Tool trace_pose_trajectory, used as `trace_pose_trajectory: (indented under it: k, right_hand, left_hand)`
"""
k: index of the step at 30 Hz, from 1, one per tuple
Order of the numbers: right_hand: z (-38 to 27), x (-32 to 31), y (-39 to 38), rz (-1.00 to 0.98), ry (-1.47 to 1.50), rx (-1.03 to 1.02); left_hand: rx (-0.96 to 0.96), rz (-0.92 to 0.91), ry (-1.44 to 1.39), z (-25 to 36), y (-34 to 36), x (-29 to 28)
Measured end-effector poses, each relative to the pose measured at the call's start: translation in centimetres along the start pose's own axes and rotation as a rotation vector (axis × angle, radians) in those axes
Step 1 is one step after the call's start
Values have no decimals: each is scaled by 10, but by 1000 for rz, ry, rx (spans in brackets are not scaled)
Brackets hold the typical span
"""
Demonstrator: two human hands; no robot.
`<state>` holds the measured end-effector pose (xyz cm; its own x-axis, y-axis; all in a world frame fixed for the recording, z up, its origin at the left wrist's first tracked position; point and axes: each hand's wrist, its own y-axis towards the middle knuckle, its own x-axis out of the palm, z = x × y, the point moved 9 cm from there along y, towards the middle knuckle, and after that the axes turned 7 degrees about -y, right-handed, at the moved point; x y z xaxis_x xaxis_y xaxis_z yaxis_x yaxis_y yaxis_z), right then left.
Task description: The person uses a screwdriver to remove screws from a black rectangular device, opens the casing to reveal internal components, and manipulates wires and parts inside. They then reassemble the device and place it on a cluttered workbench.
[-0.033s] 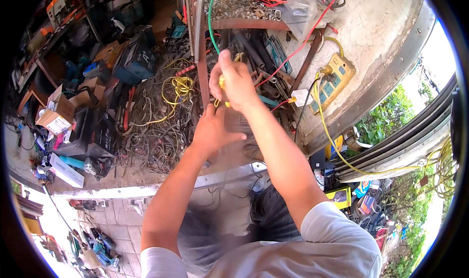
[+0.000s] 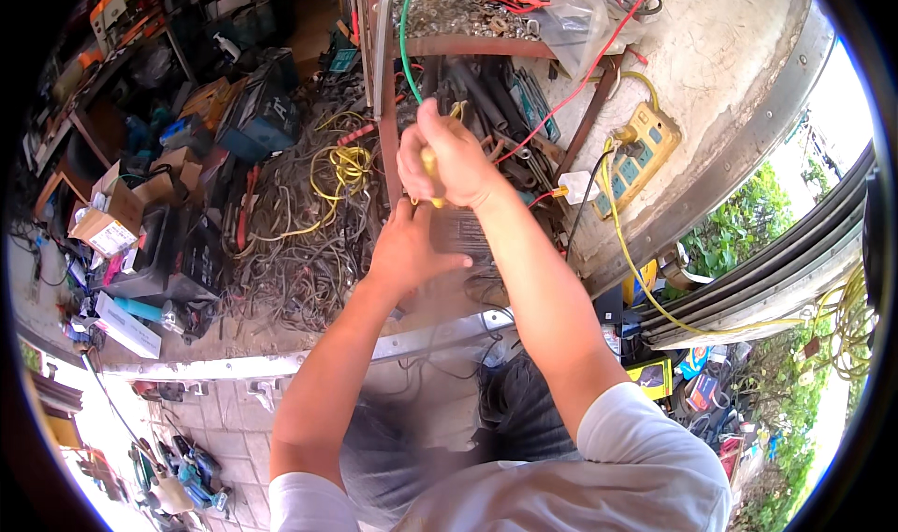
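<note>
My right hand [image 2: 451, 162] is closed around a yellow-handled tool [image 2: 430, 165]; its working end is hidden, so I cannot name its kind. The thumb points up and away from me. A green wire [image 2: 404, 41] hangs from above and reaches down to just behind this hand. Below and to the left, my left hand [image 2: 404, 251] has its fingers stretched forward and its thumb spread to the right. Its fingertips lie close under the right hand, beside a brown metal upright [image 2: 388, 148]. Whether they touch something small there is hidden.
Tangled wire scraps [image 2: 290, 279] and a yellow wire coil [image 2: 351, 167] cover the bench at left. A yellow power strip [image 2: 638, 158] is fixed to the right wall, with a white plug adapter [image 2: 578, 188] beside it. Cartons [image 2: 108, 216] and black batteries [image 2: 192, 261] stand far left.
My right hand has turned slightly and shifted a little left, with the yellow-handled tool still in its grip. My left hand has stayed in place.
</note>
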<state>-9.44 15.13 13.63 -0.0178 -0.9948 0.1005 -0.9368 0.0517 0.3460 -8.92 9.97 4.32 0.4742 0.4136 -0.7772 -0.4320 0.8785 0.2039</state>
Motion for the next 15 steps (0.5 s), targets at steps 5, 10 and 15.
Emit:
trace_pose_trajectory:
  k: [5,10,15]
  right_hand:
    - [-2,-7,1,-6,-68,-10]
    - [-11,-31,-34,736,-474,-65]
    - [4,-14,-9,-96,235,101]
  left_hand:
    - [39,9,4,-2,2,2]
    - [70,72,45,-3,-4,-1]
    - [21,-6,-1,1,-2,0]
